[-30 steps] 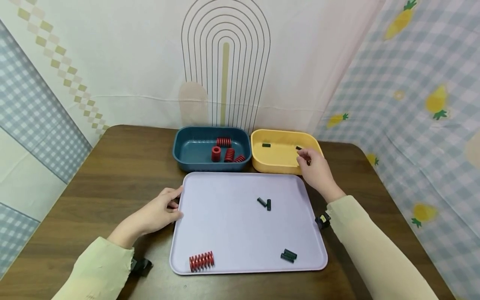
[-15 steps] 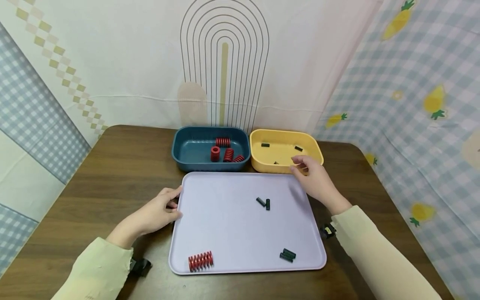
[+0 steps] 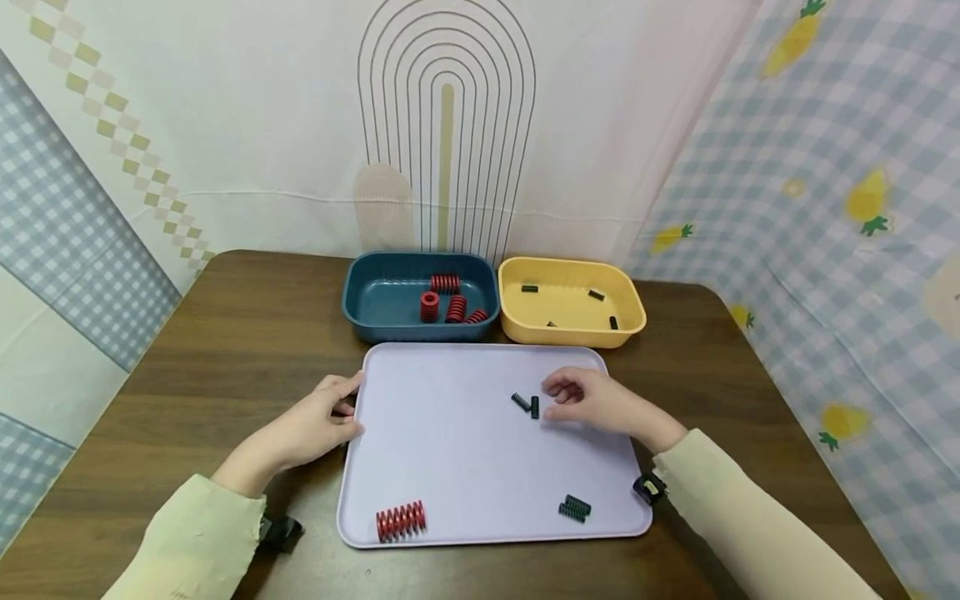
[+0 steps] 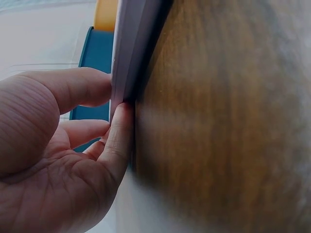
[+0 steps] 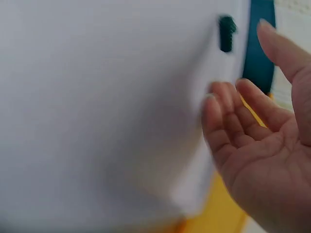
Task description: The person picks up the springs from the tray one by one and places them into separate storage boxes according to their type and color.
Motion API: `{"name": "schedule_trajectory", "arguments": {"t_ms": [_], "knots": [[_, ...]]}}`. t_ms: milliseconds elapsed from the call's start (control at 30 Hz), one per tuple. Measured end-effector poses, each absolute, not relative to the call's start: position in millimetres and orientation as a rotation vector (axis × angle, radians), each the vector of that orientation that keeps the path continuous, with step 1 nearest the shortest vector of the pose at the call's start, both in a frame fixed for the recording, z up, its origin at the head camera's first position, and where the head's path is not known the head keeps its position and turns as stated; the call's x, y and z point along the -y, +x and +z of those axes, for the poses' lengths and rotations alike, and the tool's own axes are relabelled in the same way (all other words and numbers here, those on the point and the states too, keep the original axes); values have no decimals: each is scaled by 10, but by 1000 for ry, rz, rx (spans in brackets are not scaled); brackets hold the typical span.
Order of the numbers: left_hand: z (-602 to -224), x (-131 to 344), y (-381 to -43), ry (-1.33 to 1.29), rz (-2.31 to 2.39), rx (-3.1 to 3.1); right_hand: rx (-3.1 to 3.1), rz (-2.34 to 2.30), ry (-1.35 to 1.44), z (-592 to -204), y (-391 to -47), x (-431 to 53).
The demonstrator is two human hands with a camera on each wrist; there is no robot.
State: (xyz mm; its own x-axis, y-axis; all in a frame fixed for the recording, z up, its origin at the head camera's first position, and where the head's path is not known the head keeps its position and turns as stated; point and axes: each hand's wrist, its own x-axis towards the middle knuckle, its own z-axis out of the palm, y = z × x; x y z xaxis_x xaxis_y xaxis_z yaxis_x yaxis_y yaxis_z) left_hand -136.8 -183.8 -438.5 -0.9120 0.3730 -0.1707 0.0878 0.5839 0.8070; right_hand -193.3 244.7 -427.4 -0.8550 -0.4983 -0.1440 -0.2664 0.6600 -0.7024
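My left hand (image 3: 307, 425) holds the left rim of the pale lilac tray (image 3: 450, 467). In the left wrist view, its thumb touches the rim and a fingertip lies against the tray's lower edge by the table. Over the tray's right part is my right hand (image 3: 596, 404), thumb and fingers apart with nothing between them. Just left of its fingertips lie two small dark green springs, one slanted (image 3: 521, 402) and one straight (image 3: 535, 407). Two more green springs (image 3: 575, 509) lie side by side near the tray's front right. Red springs (image 3: 401, 521) lie at its front left.
Behind the tray stands a dark blue bin (image 3: 375, 333) with several red springs (image 3: 456, 308). A yellow bin (image 3: 562, 335) adjoins it on the right, with several small green springs (image 3: 596, 295) inside. The brown wooden table (image 3: 247, 333) meets a patterned cloth backdrop.
My right hand has left the yellow bin and moved toward me and left, over the tray beside two green springs. A green spring now shows at that bin's right side. My left hand stays put.
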Motion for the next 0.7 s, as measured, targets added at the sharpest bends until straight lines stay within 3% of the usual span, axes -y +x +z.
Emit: {"name": "schedule_trajectory", "arguments": {"t_ms": [700], "knots": [[-4399,1845,-1379,382,1250,-2487,-2601,-887,-584,-4382,-1917,-2315]]}}
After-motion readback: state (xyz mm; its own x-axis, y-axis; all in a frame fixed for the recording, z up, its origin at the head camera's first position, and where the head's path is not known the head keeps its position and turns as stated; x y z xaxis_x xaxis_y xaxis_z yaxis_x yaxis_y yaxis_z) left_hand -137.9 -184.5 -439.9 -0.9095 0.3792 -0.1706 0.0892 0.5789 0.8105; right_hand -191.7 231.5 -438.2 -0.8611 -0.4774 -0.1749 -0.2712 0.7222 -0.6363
